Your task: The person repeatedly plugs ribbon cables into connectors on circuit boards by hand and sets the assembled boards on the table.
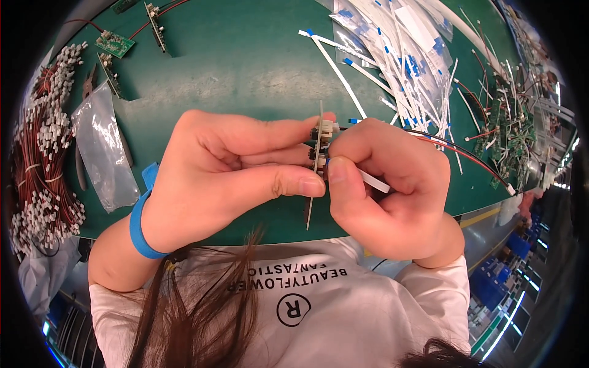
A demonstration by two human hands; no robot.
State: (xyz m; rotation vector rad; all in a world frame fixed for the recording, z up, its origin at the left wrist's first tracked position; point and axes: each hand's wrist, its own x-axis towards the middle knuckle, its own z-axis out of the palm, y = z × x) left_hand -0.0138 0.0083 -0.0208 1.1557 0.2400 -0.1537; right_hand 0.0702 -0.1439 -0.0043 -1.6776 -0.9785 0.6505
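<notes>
My left hand is closed on a small circuit board, held on edge with its side toward me. White connectors stick out from the board's right face. My right hand pinches a white flat ribbon cable between thumb and forefinger, its blue end right at a connector on the board. The fingers hide whether that end sits inside. Red and black wires run from behind my right hand out to a small white plug on the right.
Bundled brown-red wires with white plugs lie at left, beside a clear plastic bag and pliers. Other circuit boards are at the far left. White ribbon cables are heaped at far right, with piled green boards beyond.
</notes>
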